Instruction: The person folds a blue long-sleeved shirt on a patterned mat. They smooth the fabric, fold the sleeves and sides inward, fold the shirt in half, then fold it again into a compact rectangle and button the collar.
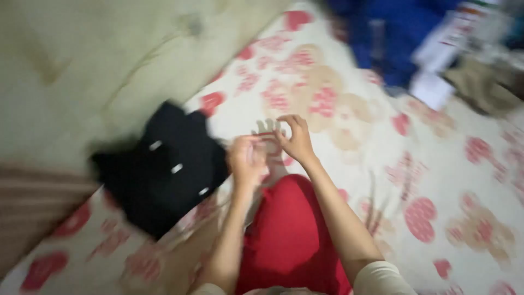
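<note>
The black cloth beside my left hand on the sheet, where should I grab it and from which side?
Probably the black cloth's near corner, beside your left hand, reaching leftward across the floral sheet. It lies flat and bunched, and that edge sits closest; the picture is too blurred to show folds. The right hand is farther off.

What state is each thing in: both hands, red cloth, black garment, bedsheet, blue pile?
left hand: raised, fingers curled, blurred; grip unclear
right hand: raised, fingers bent, close to the left; grip unclear
red cloth: lying under the forearms, bunched
black garment: crumpled on the sheet, untouched
bedsheet: spread flat
blue pile: heaped at far edge, blurred
</note>
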